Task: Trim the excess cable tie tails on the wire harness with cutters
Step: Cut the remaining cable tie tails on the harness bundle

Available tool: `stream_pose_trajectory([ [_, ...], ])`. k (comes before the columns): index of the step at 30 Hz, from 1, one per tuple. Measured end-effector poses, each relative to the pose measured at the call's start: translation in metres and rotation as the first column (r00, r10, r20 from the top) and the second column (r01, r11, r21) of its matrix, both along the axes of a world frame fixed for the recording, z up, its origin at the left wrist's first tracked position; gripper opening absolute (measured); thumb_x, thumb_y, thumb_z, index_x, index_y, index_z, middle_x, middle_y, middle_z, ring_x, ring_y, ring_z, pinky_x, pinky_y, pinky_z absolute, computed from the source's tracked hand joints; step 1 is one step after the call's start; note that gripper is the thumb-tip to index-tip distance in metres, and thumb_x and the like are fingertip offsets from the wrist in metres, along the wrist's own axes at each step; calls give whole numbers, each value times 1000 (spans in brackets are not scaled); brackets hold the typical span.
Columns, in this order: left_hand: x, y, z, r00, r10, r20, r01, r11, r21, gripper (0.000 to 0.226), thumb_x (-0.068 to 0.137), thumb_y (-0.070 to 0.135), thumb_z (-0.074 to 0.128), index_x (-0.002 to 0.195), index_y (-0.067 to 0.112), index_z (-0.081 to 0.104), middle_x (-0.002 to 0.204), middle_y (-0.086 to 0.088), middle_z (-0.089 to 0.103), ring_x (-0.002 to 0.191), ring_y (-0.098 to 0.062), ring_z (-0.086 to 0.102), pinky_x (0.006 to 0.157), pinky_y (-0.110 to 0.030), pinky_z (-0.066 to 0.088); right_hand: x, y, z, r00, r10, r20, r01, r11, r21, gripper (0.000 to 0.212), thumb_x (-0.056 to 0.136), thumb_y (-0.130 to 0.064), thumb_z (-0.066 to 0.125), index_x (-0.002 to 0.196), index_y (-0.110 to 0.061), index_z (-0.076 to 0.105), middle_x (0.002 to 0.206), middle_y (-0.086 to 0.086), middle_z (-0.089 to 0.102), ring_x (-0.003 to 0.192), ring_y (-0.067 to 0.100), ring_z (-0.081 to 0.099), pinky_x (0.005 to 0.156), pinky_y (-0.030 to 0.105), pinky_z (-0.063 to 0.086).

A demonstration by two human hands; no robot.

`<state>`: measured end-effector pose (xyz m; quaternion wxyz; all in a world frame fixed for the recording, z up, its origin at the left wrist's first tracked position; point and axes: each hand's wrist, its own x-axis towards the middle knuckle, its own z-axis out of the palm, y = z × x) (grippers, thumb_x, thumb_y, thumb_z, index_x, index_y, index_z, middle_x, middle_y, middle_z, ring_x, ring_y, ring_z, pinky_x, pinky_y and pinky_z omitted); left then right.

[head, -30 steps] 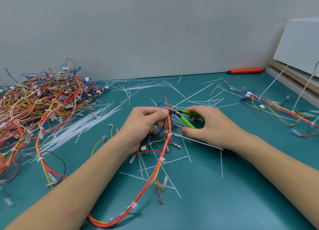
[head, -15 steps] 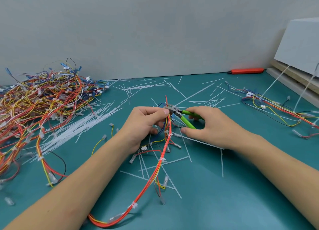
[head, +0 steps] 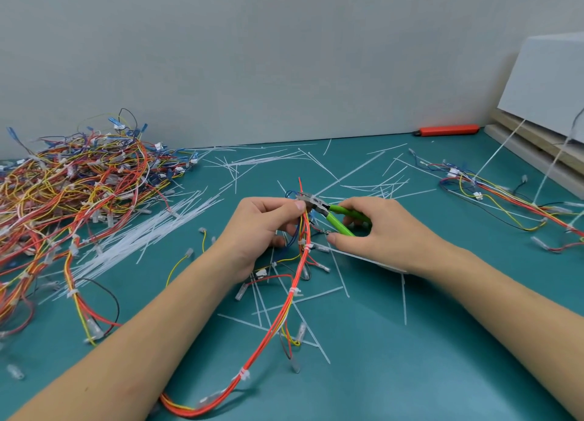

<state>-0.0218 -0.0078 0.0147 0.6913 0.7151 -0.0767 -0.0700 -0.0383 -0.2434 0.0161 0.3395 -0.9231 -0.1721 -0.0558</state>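
A wire harness (head: 286, 307) of red, orange and yellow wires runs from the table's near edge up to the middle, bound by white cable ties (head: 242, 374). My left hand (head: 262, 228) pinches its upper end between thumb and fingers. My right hand (head: 379, 228) grips green-handled cutters (head: 339, 218), whose grey jaws sit against the harness right beside my left thumb. Whether the jaws are around a tie tail is too small to tell.
A large tangled heap of harnesses (head: 79, 187) fills the left. A bundle of white cable ties (head: 139, 237) lies beside it, and cut tails (head: 373, 180) litter the teal mat. More harnesses (head: 505, 199) lie right, near a white box (head: 550, 82). A red tool (head: 448, 130) lies by the wall.
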Motion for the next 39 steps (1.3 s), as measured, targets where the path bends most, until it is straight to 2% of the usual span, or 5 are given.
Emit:
stream_pose_trajectory([
  [8, 0, 0, -1, 1000, 1, 0, -1, 1000, 3, 16, 92, 26, 74, 94, 13, 82, 80, 1, 71, 69, -11, 56, 56, -23, 45, 0, 0, 1, 1000, 11, -17, -12, 1000, -12, 41, 81, -58, 74, 112, -32, 68, 98, -11, 68, 95, 10, 65, 89, 39, 55],
  [17, -1, -1, 1, 1000, -5, 1, 5, 1000, 0, 16, 93, 24, 73, 91, 11, 82, 76, 0, 68, 68, -12, 56, 55, -22, 44, 2, -4, -1, 1000, -9, -1, 9, 1000, 5, 18, 86, -45, 77, 92, -31, 69, 66, -12, 57, 61, 9, 49, 62, 33, 44],
  [27, 0, -1, 0, 1000, -1, -5, 1, 1000, -3, 18, 92, 25, 74, 94, 9, 81, 77, 1, 69, 69, -12, 55, 55, -23, 44, -8, 3, 12, 998, 13, -56, -22, 988, -155, 76, 67, -81, 55, 125, -33, 61, 113, -13, 66, 107, 9, 62, 98, 41, 52],
  [31, 0, -1, 0, 1000, 0, -9, 0, 1000, -3, 16, 92, 24, 73, 92, 10, 81, 77, 0, 69, 68, -12, 55, 56, -24, 44, -11, -1, 16, 992, 64, -110, -87, 970, -226, 106, 66, -83, 61, 155, -31, 36, 140, -7, 56, 127, 6, 51, 113, 35, 42],
  [39, -1, -1, 1, 1000, 9, -21, -9, 1000, 3, 17, 92, 24, 73, 95, 9, 81, 78, 0, 70, 70, -12, 57, 56, -23, 45, -11, -14, 26, 986, 12, -168, -79, 915, -396, 93, 67, -84, 67, 143, -37, 41, 117, -19, 48, 115, 9, 43, 106, 38, 42],
])
